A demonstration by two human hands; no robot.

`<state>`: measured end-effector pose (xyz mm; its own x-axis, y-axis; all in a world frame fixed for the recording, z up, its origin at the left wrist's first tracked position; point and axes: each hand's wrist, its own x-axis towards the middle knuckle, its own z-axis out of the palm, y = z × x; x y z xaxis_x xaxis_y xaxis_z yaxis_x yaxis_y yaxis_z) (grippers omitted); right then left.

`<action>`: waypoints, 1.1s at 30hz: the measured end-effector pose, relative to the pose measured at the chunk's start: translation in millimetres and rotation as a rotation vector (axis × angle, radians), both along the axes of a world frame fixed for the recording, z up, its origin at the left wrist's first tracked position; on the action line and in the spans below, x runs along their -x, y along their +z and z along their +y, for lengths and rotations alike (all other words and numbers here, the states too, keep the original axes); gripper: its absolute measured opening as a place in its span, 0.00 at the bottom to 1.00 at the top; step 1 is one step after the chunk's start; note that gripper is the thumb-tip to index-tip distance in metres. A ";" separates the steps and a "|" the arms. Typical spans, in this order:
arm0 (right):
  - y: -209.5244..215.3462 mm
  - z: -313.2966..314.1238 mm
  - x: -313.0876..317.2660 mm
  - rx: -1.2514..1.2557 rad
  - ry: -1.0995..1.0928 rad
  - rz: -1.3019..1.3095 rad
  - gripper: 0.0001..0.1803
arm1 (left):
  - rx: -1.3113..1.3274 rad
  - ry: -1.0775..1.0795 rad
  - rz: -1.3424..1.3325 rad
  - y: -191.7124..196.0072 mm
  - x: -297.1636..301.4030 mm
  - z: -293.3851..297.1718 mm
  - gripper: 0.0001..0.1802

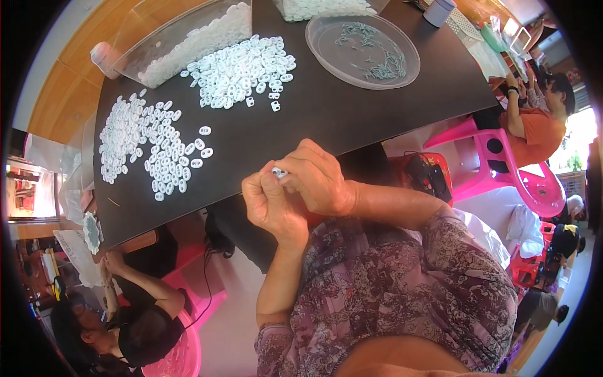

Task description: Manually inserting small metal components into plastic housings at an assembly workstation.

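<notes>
My left hand (pixel 271 202) and my right hand (pixel 320 179) meet just off the front edge of the dark table. Between their fingertips they pinch one small white oval plastic piece (pixel 279 171) with dark openings in it. Both hands are closed on it, and the fingers cover most of its sides. On the table to the left lies a spread of similar white oval pieces (pixel 169 164), showing dark marks. Farther back is a heap of white pieces (pixel 242 70) with open holes. A round clear tray (pixel 319 53) holds small grey-green parts (pixel 383 66).
Behind the heap stands a clear bin (pixel 188 25) of white pieces, with another clear bin (pixel 326 7) beside it. A grey cup (pixel 438 12) is at the back right. People sit at left and right; a pink chair (pixel 468 157) stands right of the table.
</notes>
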<state>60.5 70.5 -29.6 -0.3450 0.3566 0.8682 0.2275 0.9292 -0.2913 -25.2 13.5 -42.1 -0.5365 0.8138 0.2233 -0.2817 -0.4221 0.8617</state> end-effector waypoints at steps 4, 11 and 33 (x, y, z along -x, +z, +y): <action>9.6 -1.6 4.0 0.109 0.067 0.032 0.18 | 0.021 -0.055 -0.220 9.2 6.5 -0.7 0.12; 16.5 -4.1 4.3 0.152 0.061 0.054 0.16 | -0.029 -0.033 -0.205 20.5 0.5 -3.2 0.11; 4.9 -4.6 9.1 -0.004 0.025 0.066 0.21 | -0.119 0.155 0.210 -4.1 -3.6 -2.9 0.10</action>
